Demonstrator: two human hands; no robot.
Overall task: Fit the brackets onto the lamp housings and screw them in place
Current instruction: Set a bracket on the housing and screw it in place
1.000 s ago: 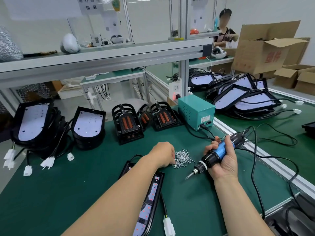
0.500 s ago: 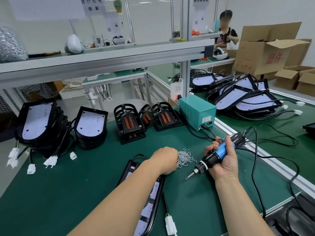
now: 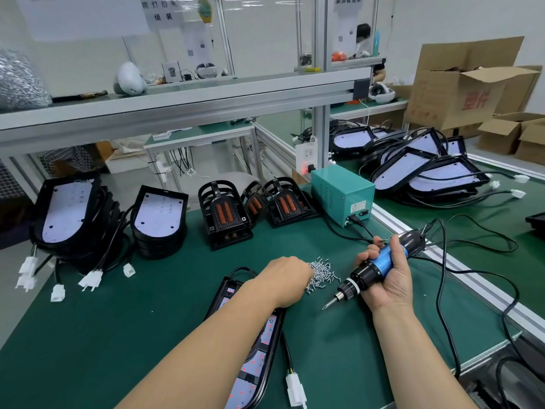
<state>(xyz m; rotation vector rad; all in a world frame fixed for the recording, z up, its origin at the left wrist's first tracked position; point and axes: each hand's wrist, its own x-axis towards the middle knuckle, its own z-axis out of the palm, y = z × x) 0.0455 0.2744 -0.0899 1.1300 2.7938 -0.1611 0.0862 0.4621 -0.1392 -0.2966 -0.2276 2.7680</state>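
Now our left hand point(image 3: 287, 280) reaches into the screws point(image 3: 321, 273) at frame centre, fingers hidden so we cannot tell its grip; our right hand point(image 3: 389, 278) is wrapped around the screwdriver point(image 3: 380, 265).

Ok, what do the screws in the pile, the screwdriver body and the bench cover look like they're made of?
Screws: bright silvery metal, probably plated steel; they glint. Electric screwdriver: glossy blue barrel, possibly anodised metal or plastic, with black ends that look plastic and a metal bit. Bench mat: matte green, likely rubber or vinyl; it shows no shine. The left hand is at the pile; the right hand holds the driver.
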